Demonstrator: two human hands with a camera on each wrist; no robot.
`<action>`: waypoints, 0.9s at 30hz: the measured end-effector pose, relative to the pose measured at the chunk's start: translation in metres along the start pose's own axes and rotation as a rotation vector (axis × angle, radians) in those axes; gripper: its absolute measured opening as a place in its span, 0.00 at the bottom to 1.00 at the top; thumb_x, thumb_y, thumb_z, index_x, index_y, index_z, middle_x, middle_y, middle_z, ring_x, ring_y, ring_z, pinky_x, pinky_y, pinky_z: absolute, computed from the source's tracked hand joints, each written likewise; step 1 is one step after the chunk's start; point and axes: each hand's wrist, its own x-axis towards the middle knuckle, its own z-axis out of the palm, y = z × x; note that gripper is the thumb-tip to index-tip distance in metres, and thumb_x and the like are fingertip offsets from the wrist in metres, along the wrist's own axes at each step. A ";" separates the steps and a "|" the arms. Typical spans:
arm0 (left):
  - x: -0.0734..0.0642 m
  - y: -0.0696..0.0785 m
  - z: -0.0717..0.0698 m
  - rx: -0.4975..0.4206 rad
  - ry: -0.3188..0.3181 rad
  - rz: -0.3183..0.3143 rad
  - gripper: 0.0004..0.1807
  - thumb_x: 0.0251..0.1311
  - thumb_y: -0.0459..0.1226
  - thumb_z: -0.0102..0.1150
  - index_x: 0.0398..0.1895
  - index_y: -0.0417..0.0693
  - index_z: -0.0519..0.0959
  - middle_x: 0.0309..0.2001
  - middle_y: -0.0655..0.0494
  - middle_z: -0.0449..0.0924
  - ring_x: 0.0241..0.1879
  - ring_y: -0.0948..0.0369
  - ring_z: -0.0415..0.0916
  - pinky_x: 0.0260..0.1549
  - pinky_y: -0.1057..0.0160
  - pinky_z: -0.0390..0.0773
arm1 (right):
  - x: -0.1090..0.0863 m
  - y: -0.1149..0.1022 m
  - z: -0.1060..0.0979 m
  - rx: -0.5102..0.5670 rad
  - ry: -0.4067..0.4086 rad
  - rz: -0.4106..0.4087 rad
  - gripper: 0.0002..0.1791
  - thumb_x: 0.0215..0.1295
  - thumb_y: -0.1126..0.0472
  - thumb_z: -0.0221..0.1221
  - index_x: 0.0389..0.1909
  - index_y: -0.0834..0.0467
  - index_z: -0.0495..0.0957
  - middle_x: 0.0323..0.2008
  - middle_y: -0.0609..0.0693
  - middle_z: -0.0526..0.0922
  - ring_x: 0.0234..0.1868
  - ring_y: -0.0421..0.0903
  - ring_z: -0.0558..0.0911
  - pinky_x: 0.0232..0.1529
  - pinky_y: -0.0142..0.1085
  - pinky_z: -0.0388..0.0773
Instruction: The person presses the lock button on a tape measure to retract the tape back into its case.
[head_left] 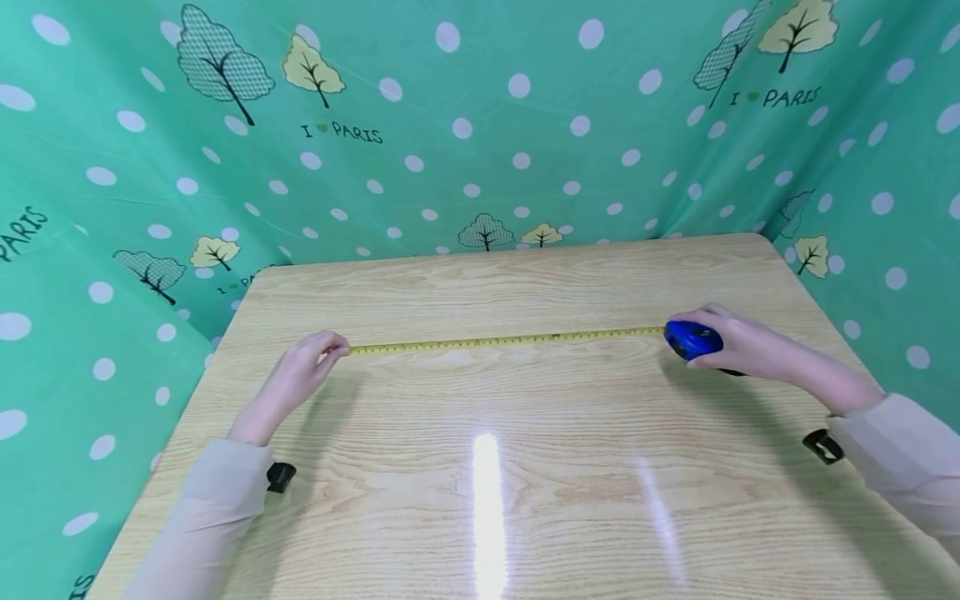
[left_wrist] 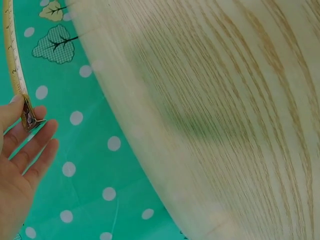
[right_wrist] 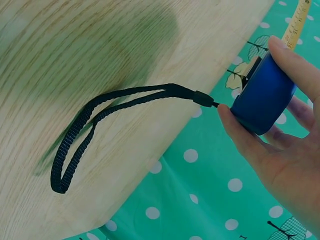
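Note:
A blue tape measure (head_left: 692, 340) is gripped by my right hand (head_left: 738, 342) at the right side of the table. Its yellow blade (head_left: 495, 341) stretches out across the table to my left hand (head_left: 300, 367). There, thumb and fingers pinch the blade's end, and the metal hook (left_wrist: 31, 120) shows at the fingertips in the left wrist view. Seen from the right wrist, the blue case (right_wrist: 265, 92) sits between thumb and fingers. A black wrist strap (right_wrist: 75, 132) loops down from it. Shadows under both hands suggest that they are above the tabletop.
The light wood table (head_left: 420, 417) has rounded far corners and bright light reflections in its middle. A green polka-dot cloth (head_left: 480, 108) with printed trees hangs behind and at both sides. Dark wrist devices (head_left: 281, 477) show below the sleeves.

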 end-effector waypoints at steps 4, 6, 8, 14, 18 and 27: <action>0.001 0.001 0.001 0.001 0.003 0.004 0.03 0.57 0.28 0.53 0.34 0.39 0.76 0.33 0.47 0.77 0.34 0.53 0.75 0.32 0.54 0.76 | 0.001 0.000 0.001 -0.001 0.001 -0.002 0.34 0.50 0.61 0.64 0.57 0.64 0.62 0.49 0.67 0.64 0.44 0.64 0.73 0.34 0.49 0.77; 0.001 0.002 0.001 -0.002 0.002 0.003 0.03 0.57 0.28 0.53 0.34 0.38 0.76 0.33 0.47 0.77 0.34 0.53 0.75 0.32 0.54 0.76 | 0.001 0.001 0.001 0.003 0.000 -0.003 0.34 0.50 0.61 0.64 0.57 0.64 0.62 0.49 0.67 0.64 0.44 0.65 0.72 0.34 0.50 0.77; 0.002 0.003 0.001 -0.005 0.000 0.001 0.03 0.57 0.28 0.53 0.34 0.39 0.76 0.33 0.47 0.77 0.34 0.53 0.75 0.32 0.54 0.76 | 0.001 0.001 0.001 0.011 0.001 -0.004 0.34 0.50 0.61 0.64 0.57 0.64 0.62 0.49 0.67 0.64 0.44 0.65 0.72 0.34 0.50 0.77; 0.004 0.006 0.001 -0.008 -0.008 -0.001 0.03 0.57 0.28 0.52 0.34 0.38 0.75 0.33 0.47 0.77 0.35 0.53 0.75 0.32 0.55 0.76 | 0.001 0.001 0.002 0.024 0.009 -0.011 0.34 0.50 0.60 0.65 0.57 0.64 0.63 0.48 0.67 0.65 0.43 0.64 0.73 0.34 0.49 0.77; 0.006 0.008 0.001 -0.013 -0.012 0.003 0.04 0.57 0.28 0.52 0.34 0.37 0.75 0.33 0.46 0.77 0.35 0.53 0.75 0.32 0.55 0.76 | 0.002 0.000 0.003 0.020 0.009 -0.009 0.34 0.50 0.60 0.65 0.57 0.64 0.62 0.48 0.67 0.65 0.44 0.64 0.73 0.34 0.50 0.77; 0.007 0.011 0.004 -0.008 0.023 0.056 0.03 0.55 0.27 0.54 0.33 0.37 0.75 0.32 0.47 0.77 0.33 0.54 0.75 0.30 0.57 0.76 | 0.003 -0.002 0.003 0.008 0.013 -0.014 0.34 0.50 0.58 0.65 0.57 0.64 0.63 0.47 0.66 0.66 0.43 0.64 0.73 0.34 0.49 0.77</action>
